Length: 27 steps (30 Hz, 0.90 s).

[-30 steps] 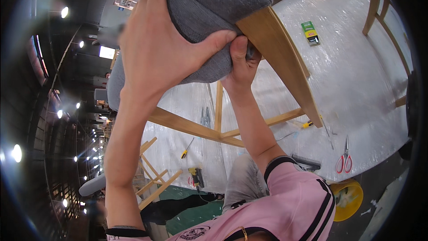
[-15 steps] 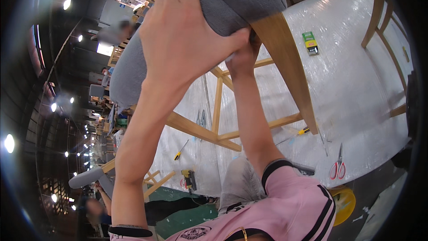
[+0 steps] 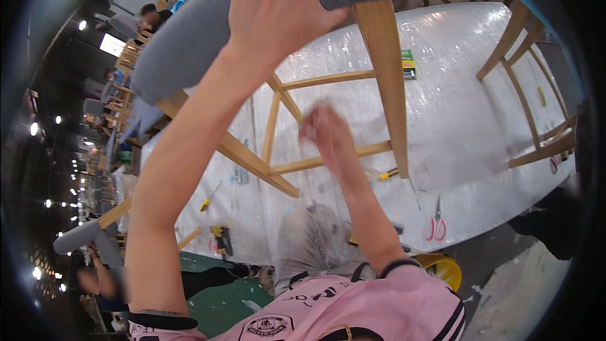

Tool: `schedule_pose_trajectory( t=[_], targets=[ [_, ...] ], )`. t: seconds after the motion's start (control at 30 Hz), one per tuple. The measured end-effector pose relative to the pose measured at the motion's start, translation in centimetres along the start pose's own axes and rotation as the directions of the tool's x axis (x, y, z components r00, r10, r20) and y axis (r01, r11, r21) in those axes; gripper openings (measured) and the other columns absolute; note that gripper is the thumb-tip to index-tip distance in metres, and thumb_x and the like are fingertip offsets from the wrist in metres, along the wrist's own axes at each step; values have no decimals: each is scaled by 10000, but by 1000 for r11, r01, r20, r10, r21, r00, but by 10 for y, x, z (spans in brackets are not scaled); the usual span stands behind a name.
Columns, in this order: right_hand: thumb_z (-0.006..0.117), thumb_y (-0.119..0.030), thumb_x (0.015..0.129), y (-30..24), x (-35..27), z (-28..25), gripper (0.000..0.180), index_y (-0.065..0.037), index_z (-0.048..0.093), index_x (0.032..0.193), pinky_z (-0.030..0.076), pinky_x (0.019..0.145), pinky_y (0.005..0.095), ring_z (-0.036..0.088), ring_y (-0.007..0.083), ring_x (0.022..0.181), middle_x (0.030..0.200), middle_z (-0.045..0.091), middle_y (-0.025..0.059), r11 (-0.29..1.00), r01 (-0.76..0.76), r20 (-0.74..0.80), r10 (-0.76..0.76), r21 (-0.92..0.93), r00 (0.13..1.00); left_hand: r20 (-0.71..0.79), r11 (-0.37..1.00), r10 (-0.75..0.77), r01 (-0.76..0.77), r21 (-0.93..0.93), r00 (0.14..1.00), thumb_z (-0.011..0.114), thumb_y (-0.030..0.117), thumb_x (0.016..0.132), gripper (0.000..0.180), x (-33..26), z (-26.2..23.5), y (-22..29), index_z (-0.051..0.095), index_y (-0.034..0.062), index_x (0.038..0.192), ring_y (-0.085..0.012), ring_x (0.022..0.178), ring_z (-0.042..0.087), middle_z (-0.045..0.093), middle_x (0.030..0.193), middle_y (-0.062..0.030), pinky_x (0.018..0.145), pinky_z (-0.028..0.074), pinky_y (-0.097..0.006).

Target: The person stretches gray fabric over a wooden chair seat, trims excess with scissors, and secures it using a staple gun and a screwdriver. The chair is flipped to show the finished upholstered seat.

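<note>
Overhead, at the top of the view, the left hand (image 3: 274,16) lies spread on a grey padded chair (image 3: 183,57), its thumb stretched sideways toward the upper end of a wooden leg (image 3: 385,88) and its other fingers reaching up to the picture's edge. The chair is above a table (image 3: 461,107) covered in clear plastic film, its legs and rails (image 3: 334,80) extending down toward the person's lap; whether the feet touch the film cannot be told. Lower, the right hand (image 3: 327,127) is apart from the padding and appears over the space framed by the rails; it is blurred, its fingers partly bent, and one cannot tell whether they pinch anything. Around the chair lie a screwdriver (image 3: 209,199) with a yellow handle, red-handled scissors (image 3: 435,226) and a green, yellow and black box (image 3: 409,65) just beside the right-hand leg. A yellow and black tool (image 3: 221,240) rests near the table's lower edge, and a yellow bucket (image 3: 447,271) sits beyond the person's right shoulder. Farther right stands another wooden chair frame (image 3: 511,82), while at lower left a co-worker (image 3: 104,281) has a hand at a grey padded piece (image 3: 79,237).
</note>
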State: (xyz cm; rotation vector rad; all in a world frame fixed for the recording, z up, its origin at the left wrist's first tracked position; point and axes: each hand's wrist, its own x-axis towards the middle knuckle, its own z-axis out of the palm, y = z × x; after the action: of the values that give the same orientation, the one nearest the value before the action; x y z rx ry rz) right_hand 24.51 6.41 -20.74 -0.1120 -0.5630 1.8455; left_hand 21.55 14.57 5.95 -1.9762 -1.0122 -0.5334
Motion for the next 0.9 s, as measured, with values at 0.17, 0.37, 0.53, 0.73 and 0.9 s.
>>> schedule_pose_trajectory(
  t=[0.17,0.37,0.53,0.73,0.9],
  targets=[
    [655,-308,1029,57,-279,-134,271,-45,673,1092,590,886,383,708,200,917,996,717,68,551,-818,-362,737,-165,570,21,999,1,-2,50,1000,799,498,741,682,4,19,-20,603,-33,1121,-347,994,606,628,1039,-183,880,476,-443],
    [723,-365,960,143,-448,-231,578,-5,507,1358,465,1094,476,570,345,1276,1285,581,172,806,-475,-888,448,352,102,22,1000,-31,31,1,999,789,535,739,692,17,31,-26,607,-32,1090,-340,980,609,630,1012,-184,858,472,-444],
    [819,-417,883,177,-391,-242,685,-75,514,1393,441,1092,460,577,325,1200,1278,588,112,863,-301,-890,449,406,85,45,998,2,-4,66,999,826,496,719,673,20,36,-27,617,-5,1117,-327,998,630,647,1041,-162,842,495,-444],
    [788,-338,880,136,-356,-223,430,-108,639,1211,555,756,385,678,232,902,1066,694,43,927,-231,-909,348,297,229,-37,982,72,-65,175,997,825,552,742,734,11,46,-35,642,10,1202,-306,1010,670,678,1085,-143,825,539,-425],
    [718,-225,920,63,-331,-120,420,-60,573,1279,556,919,419,650,220,1087,1205,647,81,999,-10,-876,35,34,481,-90,980,78,-59,189,993,820,579,745,737,5,49,-34,647,27,1200,-303,997,681,684,1092,-139,833,536,-439]
  ],
)
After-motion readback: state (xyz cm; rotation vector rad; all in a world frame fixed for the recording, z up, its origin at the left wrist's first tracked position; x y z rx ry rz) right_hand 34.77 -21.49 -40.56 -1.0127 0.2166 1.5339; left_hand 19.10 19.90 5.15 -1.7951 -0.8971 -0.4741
